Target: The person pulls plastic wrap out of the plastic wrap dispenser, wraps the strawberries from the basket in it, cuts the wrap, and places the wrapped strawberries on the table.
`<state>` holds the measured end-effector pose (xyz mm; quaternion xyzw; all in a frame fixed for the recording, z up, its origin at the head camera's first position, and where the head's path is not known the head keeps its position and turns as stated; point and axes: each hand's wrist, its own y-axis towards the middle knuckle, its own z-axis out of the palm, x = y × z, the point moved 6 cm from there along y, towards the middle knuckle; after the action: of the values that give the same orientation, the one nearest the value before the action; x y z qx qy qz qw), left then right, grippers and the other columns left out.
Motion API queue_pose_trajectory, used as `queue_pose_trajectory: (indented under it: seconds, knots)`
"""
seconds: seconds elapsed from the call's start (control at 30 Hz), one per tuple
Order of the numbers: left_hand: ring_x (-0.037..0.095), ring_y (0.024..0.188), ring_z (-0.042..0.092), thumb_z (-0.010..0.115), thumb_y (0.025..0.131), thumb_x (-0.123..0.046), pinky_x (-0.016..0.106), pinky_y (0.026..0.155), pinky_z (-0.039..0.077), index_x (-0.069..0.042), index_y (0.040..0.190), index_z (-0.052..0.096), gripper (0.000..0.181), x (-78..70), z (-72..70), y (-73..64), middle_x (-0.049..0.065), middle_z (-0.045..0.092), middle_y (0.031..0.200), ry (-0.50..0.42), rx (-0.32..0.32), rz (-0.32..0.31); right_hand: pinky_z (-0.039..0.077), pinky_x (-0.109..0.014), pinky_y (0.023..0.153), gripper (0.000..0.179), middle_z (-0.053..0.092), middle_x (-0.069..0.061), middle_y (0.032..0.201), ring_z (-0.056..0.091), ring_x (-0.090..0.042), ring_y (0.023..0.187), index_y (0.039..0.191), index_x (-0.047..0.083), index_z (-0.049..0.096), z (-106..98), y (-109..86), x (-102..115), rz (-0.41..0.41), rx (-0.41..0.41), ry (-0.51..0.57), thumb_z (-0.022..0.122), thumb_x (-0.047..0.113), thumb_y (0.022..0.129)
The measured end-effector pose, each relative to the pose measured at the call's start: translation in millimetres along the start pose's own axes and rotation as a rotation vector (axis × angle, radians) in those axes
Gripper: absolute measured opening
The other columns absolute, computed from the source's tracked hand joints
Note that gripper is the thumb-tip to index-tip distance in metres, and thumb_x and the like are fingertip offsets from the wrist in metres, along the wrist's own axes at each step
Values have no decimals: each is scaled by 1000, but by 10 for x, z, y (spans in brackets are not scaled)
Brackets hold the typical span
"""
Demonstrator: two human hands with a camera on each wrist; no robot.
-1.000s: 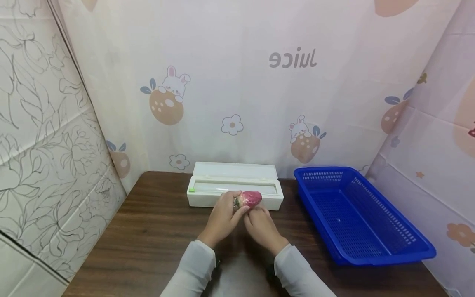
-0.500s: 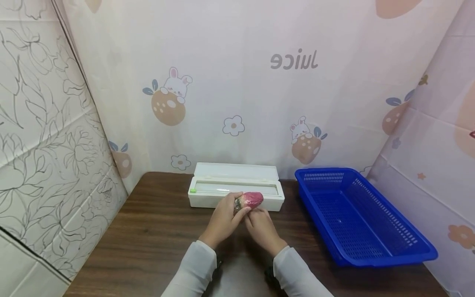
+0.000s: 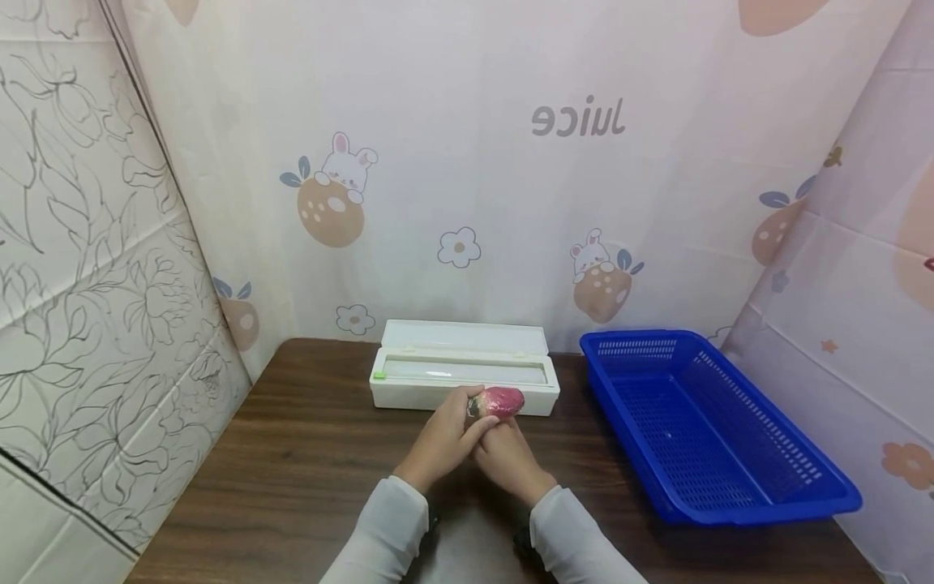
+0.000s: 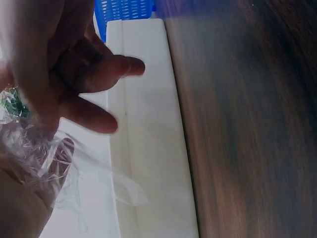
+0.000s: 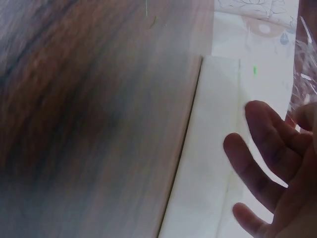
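A pink-red fruit like a large strawberry, with a pale, green-leafed end, is wrapped in clear cling film. My left hand holds the green end between thumb and forefinger. Directly below the fruit, my right hand meets the left one, its thumb and forefinger at the film; their exact grip is partly hidden. In the right wrist view, the other right fingers spread loosely. Crinkled film hangs between the two hands in the left wrist view. Just beyond them stands a white cling film box, its lid up.
To the right stands a blue plastic basket with slotted sides. The dark wooden table carries both box and basket. A green slider sits at the box's left end. Patterned curtains close off the back and sides.
Both hands, with the wrapped fruit, have shifted slightly down and right from the box, showing more of its front. The right hand has drawn closer under the left. Box and basket stay put.
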<state>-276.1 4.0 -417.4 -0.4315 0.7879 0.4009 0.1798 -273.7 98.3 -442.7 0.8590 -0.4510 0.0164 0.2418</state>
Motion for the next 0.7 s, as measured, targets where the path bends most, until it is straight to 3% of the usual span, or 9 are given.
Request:
queue_pose_trajectory:
  seconds: [0.1, 0.2, 0.33, 0.47, 0.7]
  knots:
    - [10, 106, 50, 52, 93, -45, 39, 92, 49, -8, 130, 43, 53, 25, -17, -12, 5, 54, 119, 0, 3, -1, 43, -49, 90, 17, 70, 0, 84, 61, -16, 90, 89, 14, 67, 2, -5, -42, 23, 24, 10, 54, 25, 91]
    - [9, 104, 50, 52, 92, -45, 38, 90, 50, -7, 129, 44, 54, 54, -69, -17, 5, 55, 117, 19, -18, 3, 49, -42, 75, 15, 61, 10, 67, 57, -11, 69, 80, 22, 63, -43, -20, -122, 51, 12, 32, 55, 26, 91]
    - [10, 102, 51, 55, 91, -43, 38, 88, 51, -6, 128, 45, 53, 76, -143, -5, 6, 55, 114, 28, -58, 7, 47, -31, 55, 15, 58, 12, 65, 49, -6, 58, 84, 21, 61, -139, -60, -293, 162, -36, 173, 50, 19, 94]
    - [11, 103, 51, 56, 91, -42, 38, 89, 51, -5, 128, 44, 54, 84, -188, 5, 8, 55, 116, 28, -69, 9, 47, -31, 56, 25, 63, 4, 70, 52, -7, 62, 88, 17, 61, -208, -90, -430, 279, -85, 351, 40, 20, 99]
    - [11, 105, 51, 55, 91, -43, 38, 91, 50, -6, 129, 44, 54, 81, -213, 13, 9, 55, 117, 25, -70, 7, 53, -39, 69, 40, 64, 2, 78, 59, -12, 74, 87, 17, 59, -298, -63, -447, 276, -133, 519, 26, 33, 104]
